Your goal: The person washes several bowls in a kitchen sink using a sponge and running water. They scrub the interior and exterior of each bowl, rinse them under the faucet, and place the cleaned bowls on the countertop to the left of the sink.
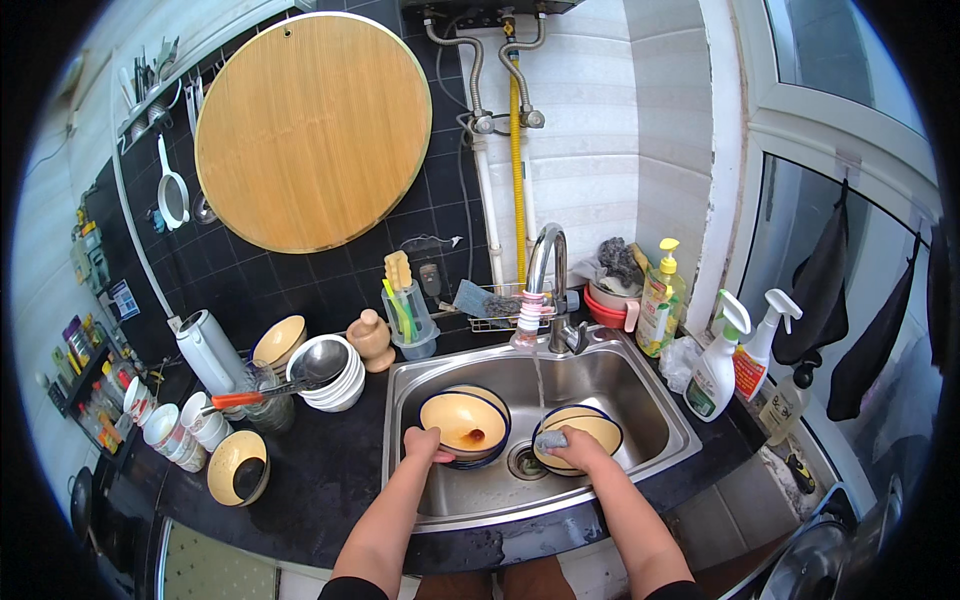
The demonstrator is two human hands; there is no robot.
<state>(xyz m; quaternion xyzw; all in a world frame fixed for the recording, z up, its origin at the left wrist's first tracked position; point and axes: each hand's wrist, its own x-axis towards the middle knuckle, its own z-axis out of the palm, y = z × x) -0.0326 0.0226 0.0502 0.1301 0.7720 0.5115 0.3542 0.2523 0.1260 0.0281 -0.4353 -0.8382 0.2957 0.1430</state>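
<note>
Two groups of yellow bowls with dark blue rims sit in the steel sink point(640, 400). My left hand point(426, 444) grips the near-left rim of the left bowl point(450, 412), which has a reddish-brown smear inside and another bowl beneath it. My right hand point(574, 450) is closed on a grey scrubbing pad point(550, 439), held at the inside of the right bowl point(595, 430). Water runs from the faucet point(545, 260) in a thin stream between the bowls. The drain point(524, 461) shows partly between them.
Left of the sink stand stacked white bowls point(345, 393) with a ladle on top, a wooden jar point(371, 342), paper cups point(170, 436) and another yellow bowl point(232, 485). Right of it are a yellow soap bottle point(658, 305) and spray bottles point(715, 378). A wire rack point(495, 322) stands behind.
</note>
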